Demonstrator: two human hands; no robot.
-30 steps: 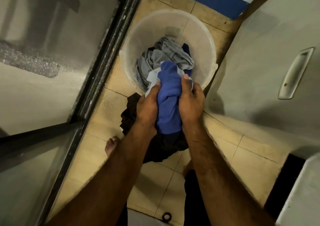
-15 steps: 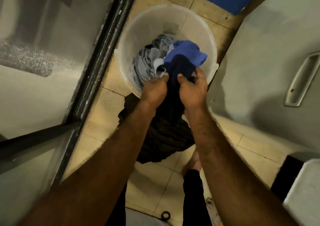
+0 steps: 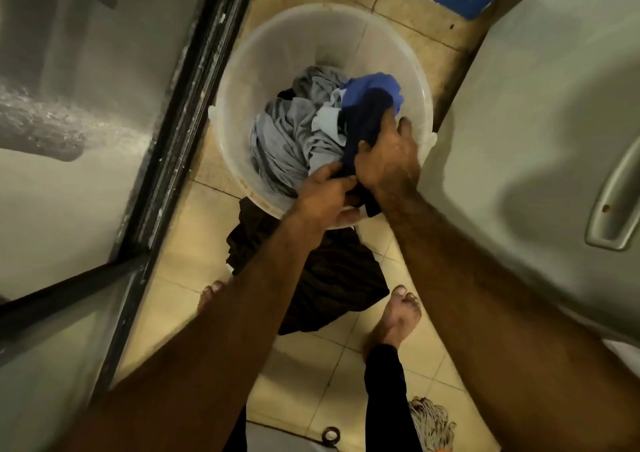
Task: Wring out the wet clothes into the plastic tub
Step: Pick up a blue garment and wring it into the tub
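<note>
Gripping the blue garment with both hands over the plastic tub: left hand clamped on its near end at the rim, right hand closed on it just beside, the two touching. Most of the cloth lies draped into the tub on the grey clothes. To wring well I'd twist the hands opposite ways, keeping the twisted part inside the rim so water lands in the tub, not on the dark clothes on the floor tiles.

One tub, two hands, two bare feet, one mop.
</note>
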